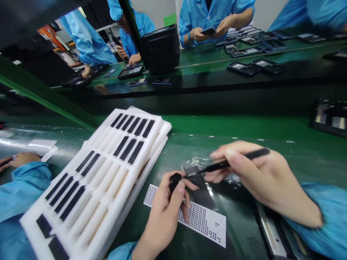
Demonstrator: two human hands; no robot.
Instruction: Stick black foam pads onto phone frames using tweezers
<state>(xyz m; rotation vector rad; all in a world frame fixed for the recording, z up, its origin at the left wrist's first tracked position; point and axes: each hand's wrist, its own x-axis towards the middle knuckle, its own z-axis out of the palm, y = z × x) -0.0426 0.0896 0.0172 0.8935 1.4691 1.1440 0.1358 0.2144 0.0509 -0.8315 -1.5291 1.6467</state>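
My left hand (165, 213) is closed around a small bundle of black parts (175, 180), near the middle of the view. In my right hand (255, 173) is a dark pen-like tool (217, 165), its thin tip pointing left to just beside the bundle; the hand is slightly blurred. Beneath my left hand lies a white sheet (199, 220) with rows of black dots. A clear plastic bag (197, 163) and a dark flat piece lie behind the hands. On the left, a white foam tray (108, 144) holds black strips in several slots, while other slots hold none.
More foam trays sit under the top one. Flat metal and black parts (273, 234) lie at lower right, and a black device (329, 117) at far right. A green post crosses upper left. Beyond, people in blue handle phone-like devices (243, 68); another person's hand (25, 159) is at left.
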